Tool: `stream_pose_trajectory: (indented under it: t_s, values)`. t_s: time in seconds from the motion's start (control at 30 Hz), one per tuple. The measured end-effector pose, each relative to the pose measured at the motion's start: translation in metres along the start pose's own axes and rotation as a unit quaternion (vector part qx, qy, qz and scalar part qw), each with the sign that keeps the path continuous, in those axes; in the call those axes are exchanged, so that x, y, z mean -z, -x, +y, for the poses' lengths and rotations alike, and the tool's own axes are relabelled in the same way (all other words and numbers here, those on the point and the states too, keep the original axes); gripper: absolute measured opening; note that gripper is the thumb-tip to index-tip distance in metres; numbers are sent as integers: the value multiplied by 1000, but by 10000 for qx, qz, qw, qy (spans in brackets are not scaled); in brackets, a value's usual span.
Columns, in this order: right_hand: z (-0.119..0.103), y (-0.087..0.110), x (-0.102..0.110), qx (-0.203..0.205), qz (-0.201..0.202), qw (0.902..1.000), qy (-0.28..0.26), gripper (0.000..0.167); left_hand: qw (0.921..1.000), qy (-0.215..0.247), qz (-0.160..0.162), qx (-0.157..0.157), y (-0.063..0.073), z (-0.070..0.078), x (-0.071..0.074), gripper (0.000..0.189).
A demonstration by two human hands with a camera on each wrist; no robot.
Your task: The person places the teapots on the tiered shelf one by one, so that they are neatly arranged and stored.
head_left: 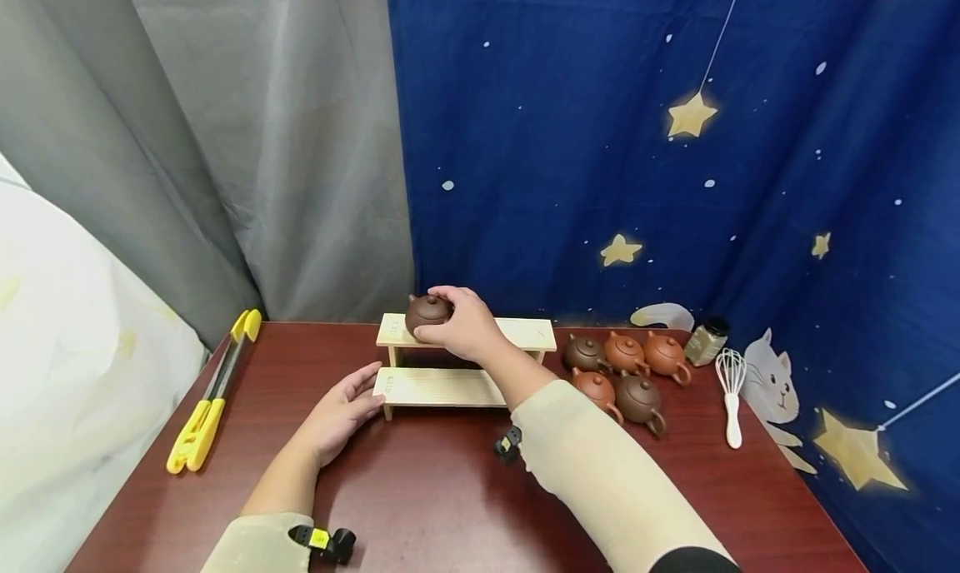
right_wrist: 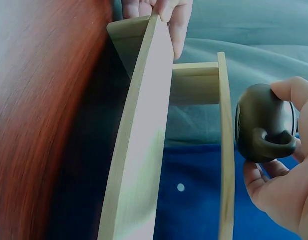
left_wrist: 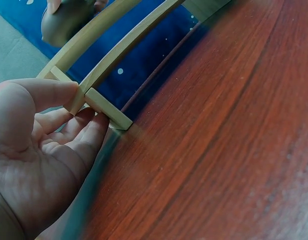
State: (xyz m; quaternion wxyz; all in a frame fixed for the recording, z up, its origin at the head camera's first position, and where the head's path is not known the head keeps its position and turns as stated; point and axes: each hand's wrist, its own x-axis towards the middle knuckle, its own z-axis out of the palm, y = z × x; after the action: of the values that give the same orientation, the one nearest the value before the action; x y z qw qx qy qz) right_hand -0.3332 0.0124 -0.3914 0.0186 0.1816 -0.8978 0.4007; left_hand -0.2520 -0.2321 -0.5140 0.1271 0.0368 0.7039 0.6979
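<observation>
A dark brown teapot (head_left: 426,309) is in the grip of my right hand (head_left: 468,327), over the left end of the raised rear wooden shelf (head_left: 528,333). In the right wrist view the teapot (right_wrist: 256,115) stands upright against or just off the shelf board; I cannot tell whether it touches. Thumb and fingers hold it by its sides, and its looped handle points toward the wrist. Meanwhile my left hand (head_left: 341,411) pinches the left end of the lower front wooden shelf (head_left: 442,387), its fingertips near the leg (left_wrist: 109,109) in the left wrist view.
Several teapots, brown (head_left: 640,399) and reddish (head_left: 665,353), cluster right of the shelves. Beyond them are a black-lidded jar (head_left: 707,341) and a white-handled whisk (head_left: 732,398). Yellow tongs (head_left: 215,394) lie at the left table edge. Curtains (head_left: 525,140) hang behind the table (head_left: 420,481).
</observation>
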Motion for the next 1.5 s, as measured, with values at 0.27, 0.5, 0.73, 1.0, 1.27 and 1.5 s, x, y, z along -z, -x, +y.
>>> stream_pose_trajectory:
  t_s: [0.27, 0.5, 0.73, 1.0, 1.27, 1.5]
  values:
    - [-4, -8, -15, -100, 47, 9999, 72, 72, 10000, -35, -28, -29, 2, 1, 0, 78]
    - [0, 1, -12, -2, 165, 9997, -159, 79, 10000, -28, -23, -66, 2, 0, 0, 78]
    - [4, 25, 8, 141, 357, 9953, -894, 73, 10000, -4, -17, -66, 2, 0, -1, 77]
    - [18, 69, 31, 94, 651, 9884, -1369, 68, 10000, 19, 61, -34, 3, 0, -1, 77]
    - [43, 113, 55, -118, 955, 9862, -1350, 65, 10000, 27, 30, -42, 2, 1, -1, 77]
    - [80, 143, 77, -162, 1133, 9874, -1088, 68, 10000, 47, -1, -68, 2, -2, 0, 76]
